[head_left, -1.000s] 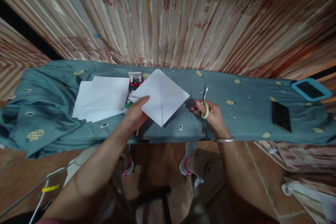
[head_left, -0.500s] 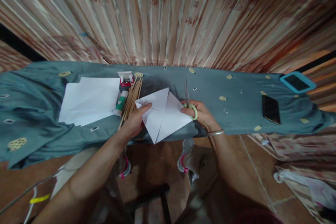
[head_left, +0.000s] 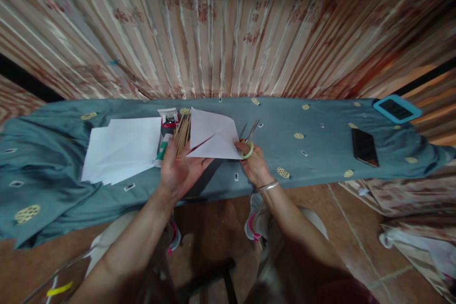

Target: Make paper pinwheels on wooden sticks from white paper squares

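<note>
A white sheet of paper [head_left: 213, 128] with a cut slit running in from its left side hangs over the table in front of me. My left hand [head_left: 183, 168] is palm up with its fingers stretched out under the paper's lower left edge and its thumb apart. My right hand [head_left: 253, 161] pinches the paper's right corner. The same hand keeps the scissors [head_left: 247, 148] with pale green handles, one ring around the fingers and the blades pointing up and away. Whether the blades are parted is hard to make out.
White sheets [head_left: 123, 147] lie left on the teal cloth [head_left: 221, 180]. Near my left hand are a green-and-white glue stick [head_left: 163, 148], wooden sticks [head_left: 183, 133] and a small red-and-white box [head_left: 169, 118]. A black phone [head_left: 365, 147] and a blue-framed tablet [head_left: 397, 108] lie right.
The paper has turned, and its slit now gapes at the left edge. My left hand has let go of its thumb grip and rolled palm up. My right hand has shifted left with the scissors.
</note>
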### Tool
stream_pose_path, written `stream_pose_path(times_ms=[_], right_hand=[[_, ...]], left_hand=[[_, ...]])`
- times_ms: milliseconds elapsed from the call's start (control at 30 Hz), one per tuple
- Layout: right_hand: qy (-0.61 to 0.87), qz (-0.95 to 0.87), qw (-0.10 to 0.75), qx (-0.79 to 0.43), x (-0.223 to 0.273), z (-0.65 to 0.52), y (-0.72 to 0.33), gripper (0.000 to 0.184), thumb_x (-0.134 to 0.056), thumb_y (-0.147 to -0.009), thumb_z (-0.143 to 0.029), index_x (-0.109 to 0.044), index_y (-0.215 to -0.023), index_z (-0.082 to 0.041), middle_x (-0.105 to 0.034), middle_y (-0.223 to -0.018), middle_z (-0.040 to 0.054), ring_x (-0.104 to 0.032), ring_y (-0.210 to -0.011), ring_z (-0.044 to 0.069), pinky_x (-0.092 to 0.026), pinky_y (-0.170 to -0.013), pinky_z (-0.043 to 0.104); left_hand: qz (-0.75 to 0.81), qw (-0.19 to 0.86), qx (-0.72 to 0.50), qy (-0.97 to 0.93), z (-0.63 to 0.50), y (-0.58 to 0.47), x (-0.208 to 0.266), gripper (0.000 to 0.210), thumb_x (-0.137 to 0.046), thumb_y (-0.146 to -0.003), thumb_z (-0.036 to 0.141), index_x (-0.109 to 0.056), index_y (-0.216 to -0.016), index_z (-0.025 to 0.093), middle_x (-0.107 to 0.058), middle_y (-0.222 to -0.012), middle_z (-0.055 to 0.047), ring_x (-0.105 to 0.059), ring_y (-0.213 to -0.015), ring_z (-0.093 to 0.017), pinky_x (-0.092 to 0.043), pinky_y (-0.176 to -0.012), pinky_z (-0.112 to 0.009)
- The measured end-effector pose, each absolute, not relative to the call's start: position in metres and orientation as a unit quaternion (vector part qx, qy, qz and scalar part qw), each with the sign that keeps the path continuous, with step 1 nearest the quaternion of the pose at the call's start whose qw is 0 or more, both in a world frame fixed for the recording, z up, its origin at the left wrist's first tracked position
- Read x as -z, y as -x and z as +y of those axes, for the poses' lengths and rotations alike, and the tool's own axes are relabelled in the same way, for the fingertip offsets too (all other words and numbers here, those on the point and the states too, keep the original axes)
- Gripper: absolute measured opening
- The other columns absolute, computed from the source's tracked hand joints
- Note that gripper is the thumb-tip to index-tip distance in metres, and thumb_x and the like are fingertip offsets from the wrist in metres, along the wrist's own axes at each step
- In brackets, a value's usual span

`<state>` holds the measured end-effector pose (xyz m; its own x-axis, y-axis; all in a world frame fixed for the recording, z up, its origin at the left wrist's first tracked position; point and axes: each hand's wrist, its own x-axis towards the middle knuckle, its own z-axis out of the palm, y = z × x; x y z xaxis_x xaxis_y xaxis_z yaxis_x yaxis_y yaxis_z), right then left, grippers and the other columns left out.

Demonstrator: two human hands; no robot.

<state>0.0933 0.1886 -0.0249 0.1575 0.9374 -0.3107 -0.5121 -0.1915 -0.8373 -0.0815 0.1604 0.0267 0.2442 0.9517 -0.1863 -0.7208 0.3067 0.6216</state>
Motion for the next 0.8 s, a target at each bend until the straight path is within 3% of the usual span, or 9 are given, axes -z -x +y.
stream_pose_path(times_ms=[133,300,500,600,700,800], right_hand=[[0.454,-0.193,0.618,-0.612,0.021,0.195,-0.095,0.029,-0.083,-0.047,-0.025,-0.064,-0.068,-0.019,-0.067,-0.064,-0.0037,-0.058,-0.06,0.011,-0.048,-0.057,0.023],[0.447,-0.227,0.608,-0.615,0.025,0.193,-0.082,0.032,-0.084,-0.048,-0.03,-0.064,-0.069,-0.017,-0.064,-0.06,-0.0051,-0.053,-0.054,0.009,-0.044,-0.054,0.022],[0.49,-0.312,0.568,-0.583,0.027,0.187,-0.064,0.04,-0.086,-0.047,-0.037,-0.062,-0.073,-0.018,-0.062,-0.06,-0.0056,-0.051,-0.054,0.01,-0.042,-0.053,0.024],[0.493,-0.347,0.546,-0.582,0.023,0.185,-0.063,0.043,-0.087,-0.045,-0.04,-0.062,-0.072,-0.018,-0.061,-0.06,-0.0058,-0.049,-0.054,0.009,-0.041,-0.053,0.024],[0.497,-0.411,0.495,-0.583,0.018,0.18,-0.069,0.043,-0.082,-0.056,-0.051,-0.062,-0.071,-0.017,-0.057,-0.056,-0.0052,-0.047,-0.051,0.008,-0.037,-0.05,0.023],[0.467,-0.474,0.412,-0.623,0.013,0.173,-0.081,0.052,-0.064,-0.073,-0.066,-0.064,-0.079,-0.015,-0.064,-0.063,0.0018,-0.055,-0.056,0.011,-0.038,-0.05,0.024]], left_hand=[[0.272,0.753,-0.571,-0.182,0.157,0.082,-0.023,0.059,-0.066,-0.068,0.066,-0.066,-0.104,0.02,-0.065,-0.122,-0.012,-0.05,-0.128,-0.031,-0.045,-0.104,-0.045],[0.297,0.746,-0.569,-0.177,0.155,0.075,-0.017,0.047,-0.071,-0.073,0.048,-0.064,-0.111,0.021,-0.068,-0.119,-0.007,-0.052,-0.127,-0.026,-0.038,-0.111,-0.042],[0.344,0.706,-0.614,-0.07,0.173,0.074,-0.011,0.032,-0.05,-0.094,0.03,-0.056,-0.124,0.02,-0.073,-0.106,-0.006,-0.067,-0.099,-0.019,-0.051,-0.096,-0.036],[0.371,0.691,-0.621,-0.023,0.18,0.078,-0.011,0.032,-0.041,-0.098,0.026,-0.056,-0.125,0.017,-0.074,-0.095,-0.007,-0.07,-0.085,-0.018,-0.055,-0.089,-0.037],[0.388,0.682,-0.62,-0.02,0.185,0.083,-0.012,0.031,-0.04,-0.098,0.024,-0.058,-0.122,0.015,-0.073,-0.087,-0.006,-0.069,-0.076,-0.017,-0.056,-0.087,-0.038],[0.39,0.664,-0.637,-0.036,0.189,0.089,-0.016,0.03,-0.042,-0.097,0.025,-0.059,-0.119,0.014,-0.073,-0.083,-0.004,-0.068,-0.072,-0.016,-0.056,-0.088,-0.037]])
